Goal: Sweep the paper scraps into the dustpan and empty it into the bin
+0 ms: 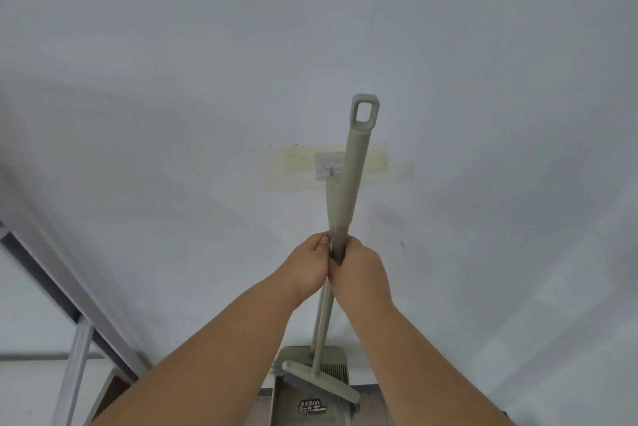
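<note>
Head view showed the left hand (308,261) and right hand (360,268) gripping the broom (352,184) and dustpan (303,405) handles by the wall hook (328,168), apparently fetching them; next, separate them to sweep.

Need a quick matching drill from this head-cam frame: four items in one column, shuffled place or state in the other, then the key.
Items
1. broom head
2. wall hook
3. left hand
4. metal frame

Places or states
A. stuck to the wall over yellowed tape, behind the handles
B. at the left edge of the view, slanting down the wall
C. low in the view, lying across the dustpan
D. closed on the handles, beside the right hand

Pairs: 1-C, 2-A, 3-D, 4-B
</note>
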